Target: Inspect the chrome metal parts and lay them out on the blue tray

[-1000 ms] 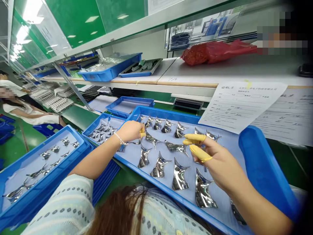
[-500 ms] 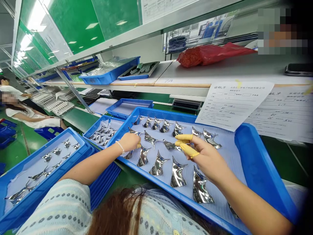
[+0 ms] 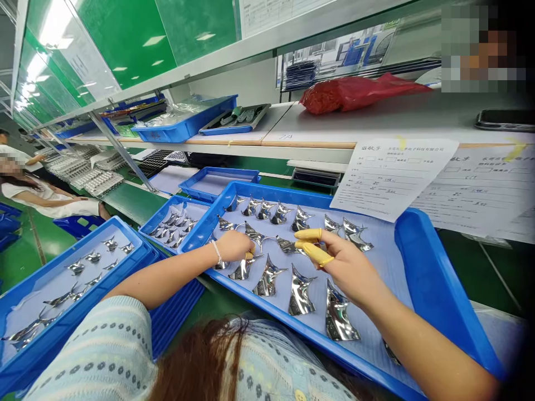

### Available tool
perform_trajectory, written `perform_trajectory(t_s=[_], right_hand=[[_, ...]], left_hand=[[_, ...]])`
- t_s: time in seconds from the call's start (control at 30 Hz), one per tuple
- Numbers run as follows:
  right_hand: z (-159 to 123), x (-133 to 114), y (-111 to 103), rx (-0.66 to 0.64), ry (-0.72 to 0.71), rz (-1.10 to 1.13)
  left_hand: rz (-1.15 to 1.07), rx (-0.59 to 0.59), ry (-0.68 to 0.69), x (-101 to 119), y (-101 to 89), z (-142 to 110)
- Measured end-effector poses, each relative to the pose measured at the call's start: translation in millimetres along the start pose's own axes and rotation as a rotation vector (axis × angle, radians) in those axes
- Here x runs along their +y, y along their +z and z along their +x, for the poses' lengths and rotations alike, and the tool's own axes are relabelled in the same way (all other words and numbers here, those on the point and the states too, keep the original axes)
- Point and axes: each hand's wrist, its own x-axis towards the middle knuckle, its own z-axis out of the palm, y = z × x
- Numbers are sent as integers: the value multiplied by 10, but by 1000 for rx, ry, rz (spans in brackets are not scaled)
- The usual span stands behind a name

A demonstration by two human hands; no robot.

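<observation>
A large blue tray, lined with white sheet, holds rows of shiny curved metal pieces with pointed horns. My left hand is closed over the tray's left part. Its yellow-tipped fingers point down at the upper edge of a metal piece; what lies between them is hidden. My right hand, with yellow finger cots, hovers over the middle, thumb and fingers apart, nothing visible between them. Nearest its fingertips lies another metal piece. Larger pieces lie along the near side.
At left, a blue tray holds similar pieces on stacked trays. Behind stands a smaller blue tray with small pieces. Paper sheets hang from the shelf edge at right. On the shelf lie a red bag and a phone.
My left hand has moved from the tray's back-left pieces toward the near side, then right to a front-row piece. My right hand has shifted slightly left, fingers still apart.
</observation>
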Motion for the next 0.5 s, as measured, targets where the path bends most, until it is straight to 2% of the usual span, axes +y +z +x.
perform_trajectory(t_s=[0.1,0.27,0.37,0.5], right_hand=[[-1,4,4,-5,-11,0],[-9,-19,-22,0,-40,-26],[1,8,-42,-7,-47,-45],[24,77,-42,-37,-54,-66]], left_hand=[[-18,-3,-52,-96,-82,-33],[32,-17,-260,-476,-195,-197],[55,-80,-344,-640,-139,-291],[50,-123,-388,-671,13,-323]])
